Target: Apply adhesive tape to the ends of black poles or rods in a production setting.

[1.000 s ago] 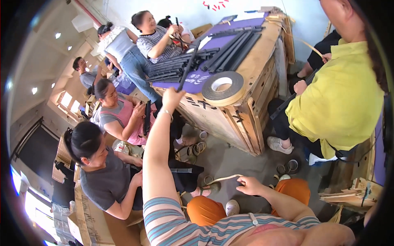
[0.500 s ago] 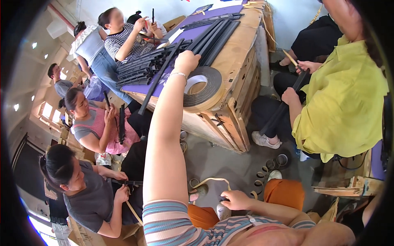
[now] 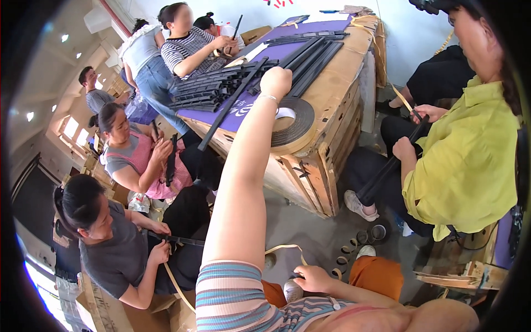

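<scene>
My left arm stretches across to the table, and my left hand (image 3: 276, 83) is closed at the near end of several long black strips (image 3: 315, 69); its fingertips are partly hidden. Another black strip (image 3: 229, 108) slants past the hand and overhangs the table edge. Just below my wrist lies a dark coiled roll of tape (image 3: 301, 124). Low in the view, near my lap, my right hand (image 3: 314, 279) is closed on a thin tan strip (image 3: 290, 246) that loops away to the left. A small dark piece shows by its fingers.
A pile of short black strips (image 3: 207, 88) covers the purple tabletop (image 3: 225, 133) on a wooden crate (image 3: 310, 185). At right sits a person in a yellow shirt (image 3: 459, 160) holding a black strip. Several people work along the left. Curled tan tape (image 3: 344, 259) lies on the floor.
The whole view has shifted, so the table and people appear farther right. My left hand keeps its place beside the roll and strips. The yellow-shirted person's hands have come closer together.
</scene>
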Action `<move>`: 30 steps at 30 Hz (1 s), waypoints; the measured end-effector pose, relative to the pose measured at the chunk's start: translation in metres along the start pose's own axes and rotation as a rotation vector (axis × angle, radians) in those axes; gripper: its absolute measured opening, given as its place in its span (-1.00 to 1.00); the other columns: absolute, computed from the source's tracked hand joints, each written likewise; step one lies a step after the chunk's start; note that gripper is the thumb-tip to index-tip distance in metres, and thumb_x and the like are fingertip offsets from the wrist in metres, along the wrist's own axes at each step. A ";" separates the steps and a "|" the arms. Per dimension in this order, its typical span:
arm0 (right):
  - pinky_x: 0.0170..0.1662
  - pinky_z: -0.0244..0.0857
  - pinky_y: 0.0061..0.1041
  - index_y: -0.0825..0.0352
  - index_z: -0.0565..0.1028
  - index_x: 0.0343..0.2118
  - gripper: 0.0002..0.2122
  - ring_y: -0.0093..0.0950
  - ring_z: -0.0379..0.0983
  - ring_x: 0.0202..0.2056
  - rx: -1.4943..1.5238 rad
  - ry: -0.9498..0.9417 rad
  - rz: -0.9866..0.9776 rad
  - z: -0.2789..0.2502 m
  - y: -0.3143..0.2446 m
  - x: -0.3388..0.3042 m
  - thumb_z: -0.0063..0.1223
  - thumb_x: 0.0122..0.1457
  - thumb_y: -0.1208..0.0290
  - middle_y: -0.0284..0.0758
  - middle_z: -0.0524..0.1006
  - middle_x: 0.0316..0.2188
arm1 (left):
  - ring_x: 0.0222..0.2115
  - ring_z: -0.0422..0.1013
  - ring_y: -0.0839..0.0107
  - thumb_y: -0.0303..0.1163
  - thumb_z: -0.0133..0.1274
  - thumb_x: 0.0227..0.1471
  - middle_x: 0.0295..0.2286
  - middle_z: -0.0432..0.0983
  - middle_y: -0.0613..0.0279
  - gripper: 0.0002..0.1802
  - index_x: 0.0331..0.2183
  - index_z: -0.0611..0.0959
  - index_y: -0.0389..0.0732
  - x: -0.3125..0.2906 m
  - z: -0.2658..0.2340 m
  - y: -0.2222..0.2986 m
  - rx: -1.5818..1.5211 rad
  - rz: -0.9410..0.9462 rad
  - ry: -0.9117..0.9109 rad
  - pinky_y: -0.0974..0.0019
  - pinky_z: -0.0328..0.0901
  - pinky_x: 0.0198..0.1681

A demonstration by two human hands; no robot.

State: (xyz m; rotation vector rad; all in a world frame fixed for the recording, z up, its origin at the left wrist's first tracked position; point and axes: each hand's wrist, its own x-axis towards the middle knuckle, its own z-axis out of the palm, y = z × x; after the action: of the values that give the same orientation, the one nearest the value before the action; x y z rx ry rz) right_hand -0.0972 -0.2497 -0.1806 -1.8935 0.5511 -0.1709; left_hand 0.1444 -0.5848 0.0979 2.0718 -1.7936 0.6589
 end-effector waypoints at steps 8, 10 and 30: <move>-0.28 0.34 -0.30 0.28 0.48 -0.28 -0.71 -0.22 0.47 -0.33 -0.068 0.054 -0.024 0.008 0.006 -0.002 0.06 -0.06 0.25 -0.20 0.53 -0.39 | -0.84 0.12 0.51 -0.28 -0.17 -0.05 -0.83 0.21 0.37 -0.70 -0.64 0.50 -0.25 -0.169 -0.116 -0.023 -1.261 -0.755 -0.111 0.38 -0.02 -0.76; -0.28 0.33 -0.30 0.31 0.46 -0.28 -0.70 -0.22 0.46 -0.33 -0.071 0.001 -0.022 0.009 0.005 -0.003 0.06 -0.06 0.25 -0.17 0.53 -0.39 | -0.86 0.00 0.65 -0.18 -0.14 0.07 -0.81 0.11 0.51 -0.66 -0.64 0.39 -0.13 -0.244 -0.147 -0.013 -1.360 -0.808 -0.161 0.54 -0.14 -0.79; -0.29 0.34 -0.36 0.36 0.46 -0.31 -0.73 -0.23 0.47 -0.37 -0.107 0.104 -0.084 0.000 0.008 0.000 0.10 -0.05 0.30 -0.14 0.52 -0.43 | -0.54 0.27 0.41 0.00 -0.13 0.04 -0.58 0.32 0.32 -0.56 -0.34 0.46 -0.23 -0.288 -0.116 0.003 -1.888 -0.937 -0.852 0.35 0.23 -0.45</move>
State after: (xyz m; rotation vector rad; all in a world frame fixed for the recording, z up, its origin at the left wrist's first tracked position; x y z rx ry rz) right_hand -0.0996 -0.2518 -0.1883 -2.0212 0.5608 -0.3013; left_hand 0.0959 -0.2835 0.0412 1.2094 -0.5388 -1.6615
